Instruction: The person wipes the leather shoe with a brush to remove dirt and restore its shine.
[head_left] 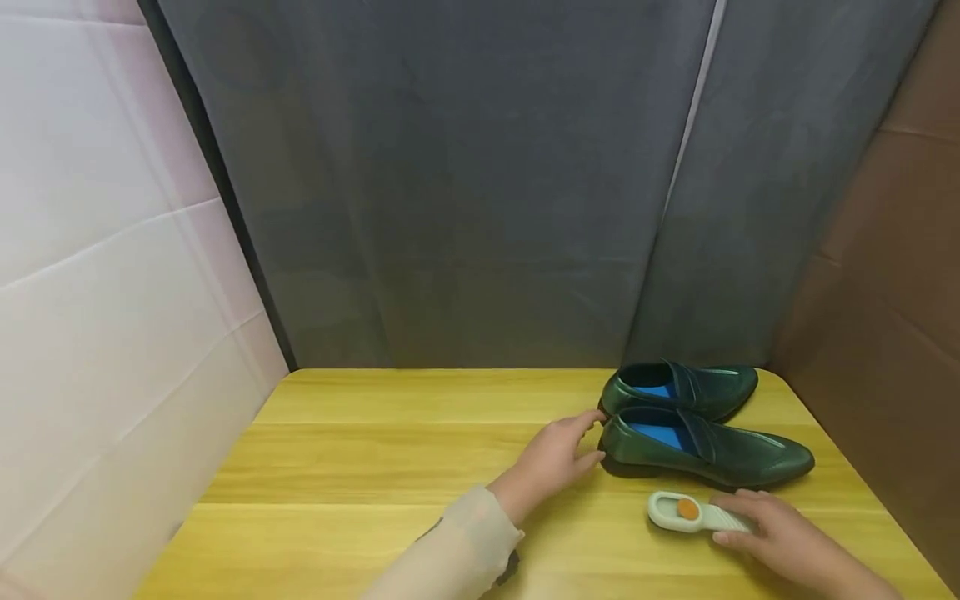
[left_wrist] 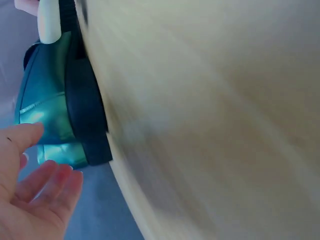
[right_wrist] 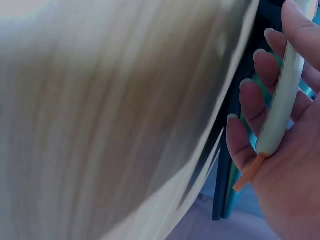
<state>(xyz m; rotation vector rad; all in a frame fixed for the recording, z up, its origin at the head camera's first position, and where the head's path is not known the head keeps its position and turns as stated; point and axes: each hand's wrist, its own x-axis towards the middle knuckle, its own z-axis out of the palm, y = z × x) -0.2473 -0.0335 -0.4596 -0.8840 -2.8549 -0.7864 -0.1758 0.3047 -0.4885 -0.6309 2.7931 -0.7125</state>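
Two dark green loafers with blue insoles lie side by side on the table, toes to the right: a near loafer [head_left: 738,454] and a far loafer [head_left: 712,387]. My left hand [head_left: 551,458] reaches to their heels, thumb and fingers spread, fingertips right at the heels. The left wrist view shows its thumb [left_wrist: 27,135] overlapping a shiny green heel [left_wrist: 47,115]. In front of the near loafer, my right hand [head_left: 776,533] grips a pale green handled tool [head_left: 675,510] with a rounded loop end and an orange disc. An orange strip hangs from the handle's end [right_wrist: 277,120] in the right wrist view.
The yellow wood-grain table [head_left: 360,467] extends left of the shoes. A grey curtain [head_left: 450,183] hangs along its back edge. A white panel [head_left: 112,250] stands at the left and a brown panel [head_left: 892,275] at the right, close to the loafers' toes.
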